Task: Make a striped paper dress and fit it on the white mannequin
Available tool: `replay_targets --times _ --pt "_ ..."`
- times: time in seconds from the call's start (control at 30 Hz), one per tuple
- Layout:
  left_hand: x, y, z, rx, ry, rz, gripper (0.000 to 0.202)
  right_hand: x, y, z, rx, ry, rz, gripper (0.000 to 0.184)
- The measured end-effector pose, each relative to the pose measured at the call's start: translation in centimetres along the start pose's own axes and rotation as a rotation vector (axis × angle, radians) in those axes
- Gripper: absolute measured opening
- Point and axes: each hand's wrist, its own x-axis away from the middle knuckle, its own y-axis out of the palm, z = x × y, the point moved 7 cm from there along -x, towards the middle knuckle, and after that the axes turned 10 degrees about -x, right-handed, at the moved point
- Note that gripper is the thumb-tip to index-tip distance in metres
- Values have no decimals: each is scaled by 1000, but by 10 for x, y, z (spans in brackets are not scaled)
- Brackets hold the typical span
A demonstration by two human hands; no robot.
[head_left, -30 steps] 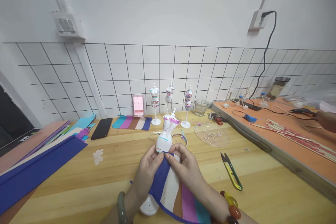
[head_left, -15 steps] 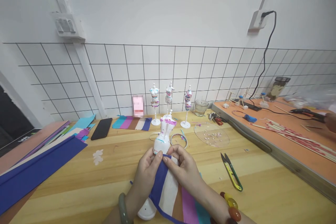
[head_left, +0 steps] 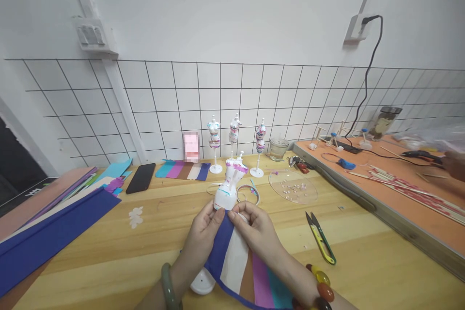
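A small white dress form (head_left: 225, 196) with a ruffled purple neckline leans slightly right between my hands. Its lower edge meets the top of a striped skirt piece (head_left: 238, 256) in blue, white, brown, purple and teal; whether this is cloth or crepe paper I cannot tell. My left hand (head_left: 205, 232), closed, pinches the blue edge against the form's base. On the other side, my right hand (head_left: 256, 227) grips the skirt piece by its upper edge with thumb and fingers. A narrow blue strip hangs below. Beneath my left wrist shows a white round base (head_left: 202, 283).
Three small mannequins (head_left: 259, 145) on stands line the back, near a glass jar (head_left: 278, 149). Thread snips (head_left: 321, 238) lie right, a clear disc with small beads (head_left: 292, 187) behind them. Left are a phone (head_left: 141, 178) and coloured sheets (head_left: 58, 232). Another person's hand (head_left: 456, 168) is far right.
The dress form has tilted and shifted slightly right, and its lower edge turns a little. My fingers keep their pinch on the striped piece, which lies somewhat flatter.
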Motion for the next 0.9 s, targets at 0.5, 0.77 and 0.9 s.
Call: replay_targets --times 0.5,0.77,0.9 --pt "1 -1 0 -15 -1 -32 34 1 0 -12 123 -134 -50 18" --pt "3 -5 0 -7 14 10 33 -1 -2 -7 -7 -58 -3 21" --pt "3 -3 1 6 19 -3 32 -1 0 -4 -103 -8 1 24"
